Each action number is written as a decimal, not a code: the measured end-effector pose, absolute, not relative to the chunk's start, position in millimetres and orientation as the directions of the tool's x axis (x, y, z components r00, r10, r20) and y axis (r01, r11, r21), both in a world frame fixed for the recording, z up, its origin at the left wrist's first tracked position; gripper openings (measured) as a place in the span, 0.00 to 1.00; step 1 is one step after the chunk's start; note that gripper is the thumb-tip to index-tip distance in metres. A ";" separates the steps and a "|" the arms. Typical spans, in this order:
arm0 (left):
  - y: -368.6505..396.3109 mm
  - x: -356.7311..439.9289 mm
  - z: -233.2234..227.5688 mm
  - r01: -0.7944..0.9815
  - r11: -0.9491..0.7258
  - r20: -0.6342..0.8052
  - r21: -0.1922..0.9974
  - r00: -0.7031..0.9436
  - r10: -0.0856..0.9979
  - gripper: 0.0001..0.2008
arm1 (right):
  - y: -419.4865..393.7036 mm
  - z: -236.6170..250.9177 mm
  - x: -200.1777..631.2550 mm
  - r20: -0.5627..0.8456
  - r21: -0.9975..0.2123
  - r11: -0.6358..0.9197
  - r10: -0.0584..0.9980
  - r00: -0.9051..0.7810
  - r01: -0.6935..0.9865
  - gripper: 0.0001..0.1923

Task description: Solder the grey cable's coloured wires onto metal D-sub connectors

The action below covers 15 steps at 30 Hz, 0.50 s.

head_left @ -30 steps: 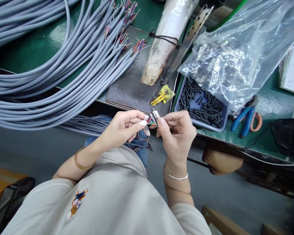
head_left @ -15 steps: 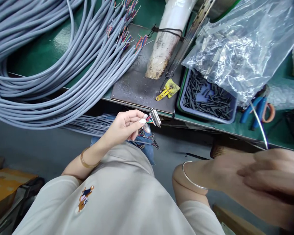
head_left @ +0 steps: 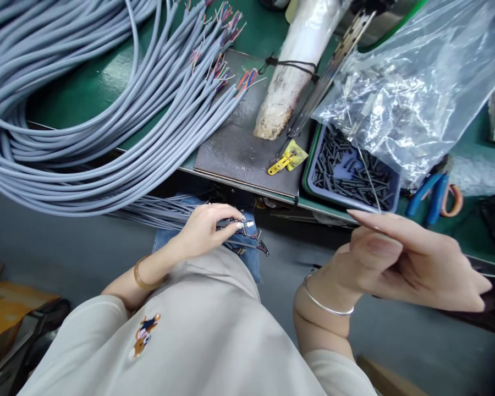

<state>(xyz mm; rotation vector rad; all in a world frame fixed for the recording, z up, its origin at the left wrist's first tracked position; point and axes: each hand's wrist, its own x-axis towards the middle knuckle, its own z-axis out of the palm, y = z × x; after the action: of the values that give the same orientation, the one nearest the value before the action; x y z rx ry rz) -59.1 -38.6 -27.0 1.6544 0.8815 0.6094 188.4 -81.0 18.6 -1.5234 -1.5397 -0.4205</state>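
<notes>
Low in the middle of the frame, the left hand point(head_left: 206, 228) pinches a bunch of small connectors point(head_left: 247, 236) on the lap. At the right, the right hand point(head_left: 408, 264) pinches a thin wire point(head_left: 365, 165) rising over the blue tray point(head_left: 311, 179). Grey cables point(head_left: 86, 121) fill the upper left.

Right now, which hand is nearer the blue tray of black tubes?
Right. The right hand hovers just below the tray, by its front edge. The left hand is lower left, over the lap on the cable ends.
</notes>
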 end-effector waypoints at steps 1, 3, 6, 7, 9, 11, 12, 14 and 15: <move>-38.0 -61.4 -26.7 0.251 -0.188 0.009 0.950 0.578 0.816 0.08 | -77.9 19.4 187.7 0.854 -0.271 0.260 0.510 0.107 0.927 0.29; -30.2 -63.8 -21.1 0.231 -0.289 0.132 0.929 0.524 0.841 0.08 | -73.7 21.6 185.5 0.937 -0.152 0.368 0.350 0.015 0.917 0.18; 2.0 -61.4 -5.2 0.352 -0.482 0.367 0.802 0.347 0.863 0.08 | -70.8 25.3 180.5 0.928 -0.148 0.436 0.371 -0.027 0.887 0.13; 17.0 -59.5 -0.4 0.458 -0.509 0.424 0.729 0.283 0.860 0.07 | -70.4 26.8 178.9 0.923 -0.160 0.464 0.384 -0.035 0.871 0.13; 47.9 -56.1 5.7 0.640 -0.458 0.420 0.617 0.224 0.879 0.06 | -70.2 30.1 176.7 0.914 -0.174 0.518 0.402 -0.059 0.838 0.12; 72.3 -55.8 6.1 0.747 -0.390 0.346 0.538 0.226 0.911 0.05 | -70.7 33.4 176.8 0.910 -0.186 0.547 0.409 -0.067 0.816 0.12; 79.7 -57.4 4.7 0.772 -0.366 0.306 0.520 0.232 0.923 0.05 | -71.2 34.5 178.1 0.913 -0.185 0.555 0.402 -0.066 0.811 0.12; 83.8 -63.6 0.3 0.757 -0.362 0.285 0.544 0.239 0.928 0.05 | -72.3 34.8 182.7 0.912 -0.180 0.563 0.404 -0.078 0.807 0.12; 81.2 -67.6 -2.1 0.716 -0.365 0.293 0.595 0.229 0.928 0.05 | -72.9 34.0 185.7 0.911 -0.169 0.566 0.401 -0.091 0.807 0.13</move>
<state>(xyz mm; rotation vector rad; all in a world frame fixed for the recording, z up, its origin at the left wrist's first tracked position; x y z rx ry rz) -67.6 81.2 -2.1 2.1732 1.5262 0.8843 185.7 -72.9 34.0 -1.0136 -1.7055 -0.4623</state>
